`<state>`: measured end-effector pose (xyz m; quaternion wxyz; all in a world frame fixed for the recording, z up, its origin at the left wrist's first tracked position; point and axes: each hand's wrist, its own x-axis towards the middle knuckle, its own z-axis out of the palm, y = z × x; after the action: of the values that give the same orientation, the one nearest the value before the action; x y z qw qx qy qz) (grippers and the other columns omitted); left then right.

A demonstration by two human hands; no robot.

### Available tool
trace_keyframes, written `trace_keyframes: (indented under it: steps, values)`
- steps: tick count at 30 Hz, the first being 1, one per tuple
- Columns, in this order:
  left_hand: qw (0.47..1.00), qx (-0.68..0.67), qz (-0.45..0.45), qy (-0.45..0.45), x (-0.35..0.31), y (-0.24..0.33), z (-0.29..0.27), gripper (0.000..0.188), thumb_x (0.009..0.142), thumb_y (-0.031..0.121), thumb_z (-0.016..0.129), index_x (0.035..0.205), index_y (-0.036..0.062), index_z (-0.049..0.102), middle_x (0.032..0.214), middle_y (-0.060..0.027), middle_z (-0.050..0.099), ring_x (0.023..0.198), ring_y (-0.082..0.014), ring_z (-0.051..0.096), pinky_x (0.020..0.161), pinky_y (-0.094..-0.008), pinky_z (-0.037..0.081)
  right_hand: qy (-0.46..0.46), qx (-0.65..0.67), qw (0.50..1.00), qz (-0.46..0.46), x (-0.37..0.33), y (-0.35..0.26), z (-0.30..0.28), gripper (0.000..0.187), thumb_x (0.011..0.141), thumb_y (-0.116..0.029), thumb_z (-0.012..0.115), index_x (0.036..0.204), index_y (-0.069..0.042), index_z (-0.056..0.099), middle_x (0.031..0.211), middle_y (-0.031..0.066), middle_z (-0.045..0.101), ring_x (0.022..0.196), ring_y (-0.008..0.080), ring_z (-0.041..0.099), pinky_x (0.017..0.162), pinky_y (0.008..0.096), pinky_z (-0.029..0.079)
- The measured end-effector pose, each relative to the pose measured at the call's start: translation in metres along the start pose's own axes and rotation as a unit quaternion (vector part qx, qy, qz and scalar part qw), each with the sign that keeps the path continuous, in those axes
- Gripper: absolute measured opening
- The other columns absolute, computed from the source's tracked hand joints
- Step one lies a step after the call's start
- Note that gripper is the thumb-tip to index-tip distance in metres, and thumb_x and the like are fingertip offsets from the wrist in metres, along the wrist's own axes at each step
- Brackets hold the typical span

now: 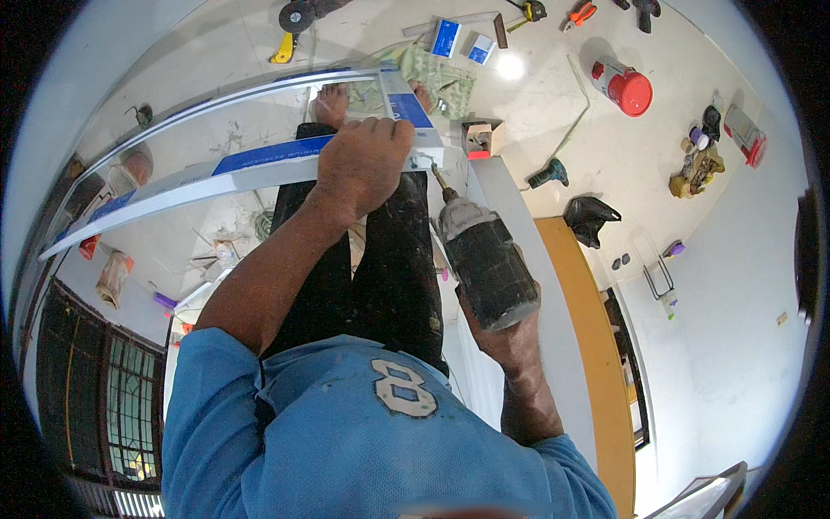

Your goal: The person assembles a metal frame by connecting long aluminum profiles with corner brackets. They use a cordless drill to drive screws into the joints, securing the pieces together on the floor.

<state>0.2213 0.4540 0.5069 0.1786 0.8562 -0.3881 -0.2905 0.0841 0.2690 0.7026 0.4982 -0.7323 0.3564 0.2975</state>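
A white metal frame (246, 177) with blue film on its bars stretches from the far left to a corner in front of me. My left hand (365, 160) is wrapped over the near bar close to that corner. In my right hand (510, 339), partly hidden beneath the tool, is a dark, dusty power drill (488, 270) with a grey front. Its thin bit points up and left at the frame's corner end, beside a small screw-like piece; whether the tip touches cannot be made out. My bare feet (331, 105) stand beyond the near bar.
On the floor ahead lie an angle grinder (296, 17), blue-and-white boxes (445, 39), a try square (500, 31), a tape measure (534, 10) and orange pliers (581, 15). To the right are a red-lidded bucket (635, 93), an open small box (481, 138), a teal-and-black tool (550, 174) and a black bag (590, 221).
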Motion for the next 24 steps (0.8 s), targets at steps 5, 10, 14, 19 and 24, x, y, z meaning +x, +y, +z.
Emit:
trace_keyframes:
  steps: [5,10,14,19,24]
  values:
    - [1.000,0.011,0.003,-0.005,-0.001,-0.001,0.000,0.016,0.094,0.014,0.069,0.105,0.0044,0.063,0.094,-0.0142,0.074,0.092,-0.0316,0.076,0.085,-0.0465,0.061,0.003,0.028,0.999,0.017,0.003,-0.006,0.001,0.051,0.089,-0.011,0.086,0.135,-0.001,0.067,0.118,0.0184,0.079,0.109,0.0304,0.080,0.094,0.0435,0.064]
    - [1.000,0.011,0.001,0.001,-0.001,0.000,-0.001,0.017,0.092,0.014,0.070,0.105,0.0037,0.063,0.094,-0.0139,0.073,0.092,-0.0310,0.076,0.084,-0.0458,0.062,0.012,0.061,0.996,0.061,-0.001,-0.005,0.001,0.045,0.091,-0.008,0.083,0.135,-0.003,0.070,0.118,0.0150,0.081,0.103,0.0246,0.079,0.089,0.0409,0.064]
    - [1.000,0.004,0.008,0.006,-0.001,-0.001,-0.001,0.018,0.092,0.014,0.070,0.105,0.0034,0.064,0.094,-0.0141,0.073,0.091,-0.0306,0.076,0.083,-0.0457,0.062,-0.004,0.095,0.982,0.163,-0.003,-0.001,0.000,0.049,0.091,-0.008,0.086,0.136,0.000,0.069,0.127,0.0146,0.079,0.114,0.0246,0.077,0.099,0.0408,0.061]
    - [1.000,0.000,-0.001,0.002,-0.001,-0.001,-0.001,0.017,0.094,0.014,0.070,0.105,0.0032,0.064,0.093,-0.0141,0.073,0.091,-0.0306,0.076,0.083,-0.0457,0.062,-0.013,0.065,0.988,0.141,-0.002,0.003,-0.005,0.039,0.095,-0.008,0.083,0.132,-0.002,0.073,0.124,0.0145,0.080,0.115,0.0255,0.076,0.099,0.0424,0.061]
    - [0.999,-0.031,-0.017,0.001,0.000,0.002,-0.001,0.019,0.085,0.007,0.069,0.103,0.0046,0.061,0.094,-0.0171,0.072,0.094,-0.0377,0.075,0.091,-0.0495,0.061,-0.006,0.105,0.974,0.199,0.002,-0.013,-0.010,0.036,0.095,-0.009,0.082,0.129,-0.003,0.075,0.122,0.0144,0.081,0.113,0.0260,0.077,0.097,0.0426,0.062]
